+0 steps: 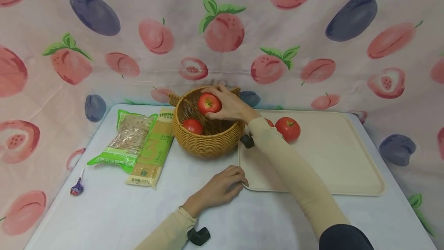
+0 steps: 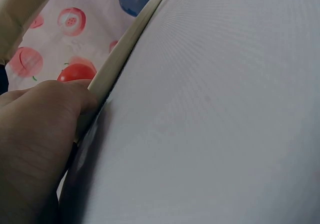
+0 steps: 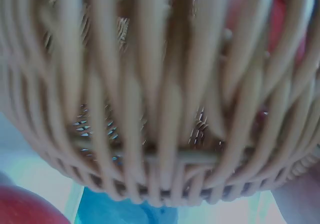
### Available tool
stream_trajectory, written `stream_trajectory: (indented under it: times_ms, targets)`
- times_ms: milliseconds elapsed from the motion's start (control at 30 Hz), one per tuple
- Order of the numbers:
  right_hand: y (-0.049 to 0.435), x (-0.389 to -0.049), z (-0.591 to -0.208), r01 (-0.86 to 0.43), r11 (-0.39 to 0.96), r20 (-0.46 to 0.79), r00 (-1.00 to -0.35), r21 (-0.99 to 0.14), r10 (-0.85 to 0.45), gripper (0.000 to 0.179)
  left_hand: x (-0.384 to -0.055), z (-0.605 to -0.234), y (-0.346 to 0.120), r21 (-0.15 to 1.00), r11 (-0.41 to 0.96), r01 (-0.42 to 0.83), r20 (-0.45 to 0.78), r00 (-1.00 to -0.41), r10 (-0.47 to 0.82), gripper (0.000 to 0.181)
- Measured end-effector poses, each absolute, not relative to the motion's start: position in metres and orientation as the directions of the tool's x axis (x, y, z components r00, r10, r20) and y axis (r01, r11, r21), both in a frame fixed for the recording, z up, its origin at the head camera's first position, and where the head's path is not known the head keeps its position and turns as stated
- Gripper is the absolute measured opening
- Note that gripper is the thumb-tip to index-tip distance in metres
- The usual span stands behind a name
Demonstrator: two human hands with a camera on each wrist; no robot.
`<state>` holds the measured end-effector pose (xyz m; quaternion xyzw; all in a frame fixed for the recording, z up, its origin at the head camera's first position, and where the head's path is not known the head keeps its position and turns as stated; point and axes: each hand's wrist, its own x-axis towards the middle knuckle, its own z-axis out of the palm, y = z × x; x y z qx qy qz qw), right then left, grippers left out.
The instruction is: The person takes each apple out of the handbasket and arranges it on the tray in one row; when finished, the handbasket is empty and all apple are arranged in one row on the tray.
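Over the wicker basket (image 1: 204, 144), my right hand (image 1: 229, 103) grips a red tomato (image 1: 209, 103), thumb and fingers around its sides. Another tomato (image 1: 192, 126) lies inside the basket at its left. My left hand (image 1: 222, 186) holds the near left corner of the beige tray (image 1: 329, 157), fingers bent at its rim; the left wrist view shows this hand (image 2: 40, 129) against the tray edge (image 2: 127, 49). On the tray sit a tomato (image 1: 288, 129) and one partly hidden by the right sleeve. The basket weave (image 3: 165, 99) fills the right wrist view, hiding the hand's grip.
Left of the basket lie a green-edged clear bag (image 1: 130, 138) and a yellow-green noodle pack (image 1: 152, 153), partly overlapping. A wrapped lollipop (image 1: 77, 186) is near the table's left edge. Fruit-print cloth (image 1: 222, 61) hangs behind the white table (image 1: 263, 219).
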<state>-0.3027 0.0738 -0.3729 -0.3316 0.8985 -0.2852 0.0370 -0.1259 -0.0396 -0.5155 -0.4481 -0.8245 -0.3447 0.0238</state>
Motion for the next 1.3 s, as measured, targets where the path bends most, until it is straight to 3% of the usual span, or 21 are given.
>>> stream_trajectory:
  times_ms: [700,1300]
  targets:
    - [0.091,-0.281,-0.378,-0.580,0.471,0.314,-0.789,-0.665,-0.528,0.075,-0.125,-0.515,-0.039,0.564,0.365,0.741,0.330,-0.607,0.723,0.015]
    - [0.102,-0.267,-0.383,-0.576,0.402,0.382,-0.798,-0.712,-0.466,0.063,-0.126,-0.520,-0.040,0.537,0.372,0.757,0.343,-0.599,0.723,0.016]
